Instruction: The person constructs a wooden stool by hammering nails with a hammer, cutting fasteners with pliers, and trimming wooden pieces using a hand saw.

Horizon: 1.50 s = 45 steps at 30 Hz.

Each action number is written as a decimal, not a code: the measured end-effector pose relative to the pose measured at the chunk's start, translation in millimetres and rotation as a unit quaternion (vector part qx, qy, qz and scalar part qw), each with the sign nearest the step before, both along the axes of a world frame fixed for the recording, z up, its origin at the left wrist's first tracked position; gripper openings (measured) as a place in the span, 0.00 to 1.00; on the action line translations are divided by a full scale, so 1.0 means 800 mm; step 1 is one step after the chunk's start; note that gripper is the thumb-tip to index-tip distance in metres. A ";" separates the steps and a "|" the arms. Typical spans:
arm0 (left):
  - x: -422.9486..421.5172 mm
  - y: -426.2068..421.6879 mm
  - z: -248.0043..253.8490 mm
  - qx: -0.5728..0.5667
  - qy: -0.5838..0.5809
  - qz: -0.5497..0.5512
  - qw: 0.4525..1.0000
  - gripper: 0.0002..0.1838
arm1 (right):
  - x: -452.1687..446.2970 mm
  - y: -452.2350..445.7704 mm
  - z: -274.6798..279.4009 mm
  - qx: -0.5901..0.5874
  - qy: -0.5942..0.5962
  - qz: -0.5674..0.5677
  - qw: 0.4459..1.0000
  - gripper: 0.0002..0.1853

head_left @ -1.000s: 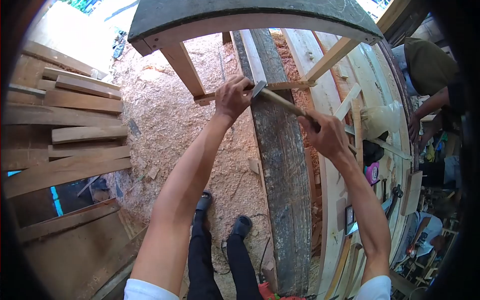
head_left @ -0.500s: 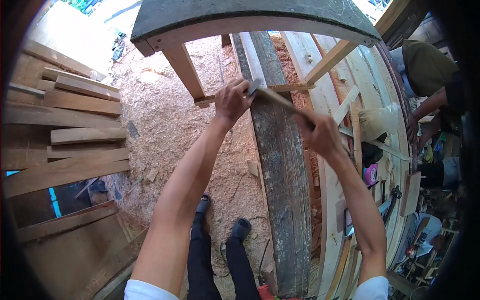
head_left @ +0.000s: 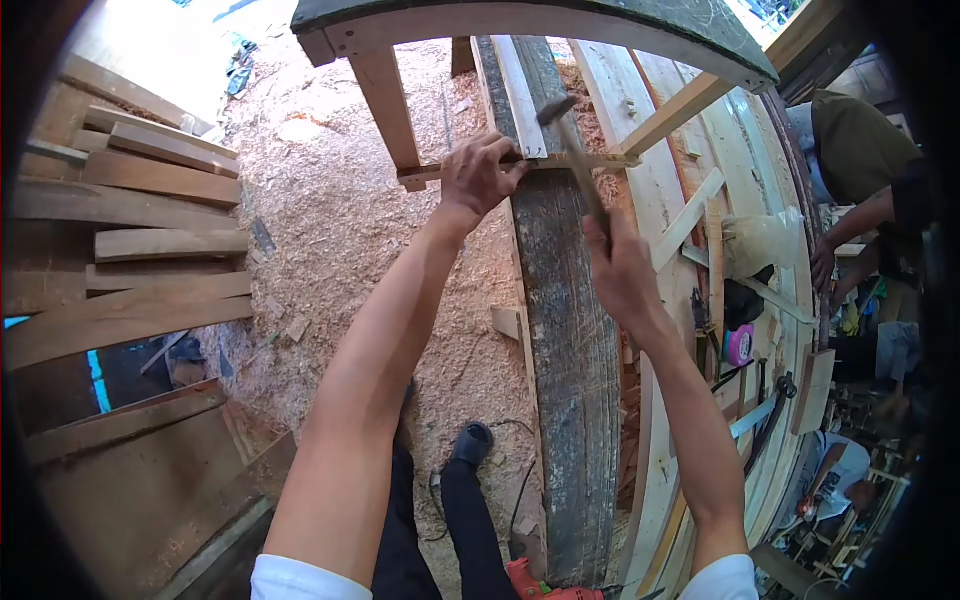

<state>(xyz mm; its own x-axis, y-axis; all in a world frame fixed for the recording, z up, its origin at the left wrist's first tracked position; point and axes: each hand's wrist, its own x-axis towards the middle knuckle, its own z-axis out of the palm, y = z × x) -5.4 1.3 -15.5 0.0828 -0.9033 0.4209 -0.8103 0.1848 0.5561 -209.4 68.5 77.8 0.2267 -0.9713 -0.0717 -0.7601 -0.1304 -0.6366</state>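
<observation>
My left hand [head_left: 478, 176] is closed round the wooden crossbar [head_left: 605, 161] that joins two legs of a wooden frame with a dark curved top [head_left: 540, 18]. My right hand [head_left: 622, 265] grips the handle of a hammer [head_left: 575, 150], whose head is raised above the crossbar, to the right of my left hand. A pale wooden strip [head_left: 517, 90] meets the crossbar, with small nails near its end. Below lies a long, dark, worn beam [head_left: 565, 350].
Stacked boards [head_left: 170, 183] lie at the left over shavings. On the right are pale planks [head_left: 655, 215], a plastic bag [head_left: 755, 240], a pink tape measure [head_left: 738, 345] and clamps. A co-worker's arm [head_left: 860, 220] is at far right; a red power tool [head_left: 545, 588] lies below.
The hammer head has lifted away from my left hand and swung to the right, the handle now steeper. The view has shifted slightly, and the frame appears higher and farther right.
</observation>
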 end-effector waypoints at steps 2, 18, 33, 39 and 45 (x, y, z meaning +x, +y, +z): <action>0.000 0.001 0.002 0.014 0.004 0.001 1.000 0.10 | -0.004 -0.005 -0.010 -0.030 0.055 0.027 0.998 0.19; -0.001 0.000 -0.002 -0.029 -0.018 0.001 0.999 0.11 | -0.010 -0.013 -0.004 -0.040 0.048 0.038 0.997 0.17; 0.001 -0.003 0.003 -0.002 -0.004 -0.006 1.000 0.09 | -0.011 -0.007 -0.018 -0.021 0.026 0.005 0.999 0.15; 0.004 -0.005 0.001 -0.010 -0.022 -0.004 1.000 0.09 | -0.025 -0.022 -0.055 -0.096 0.039 0.070 0.992 0.15; 0.005 -0.001 0.003 0.015 -0.014 -0.006 1.000 0.11 | -0.034 -0.006 -0.031 -0.080 -0.069 0.015 0.994 0.14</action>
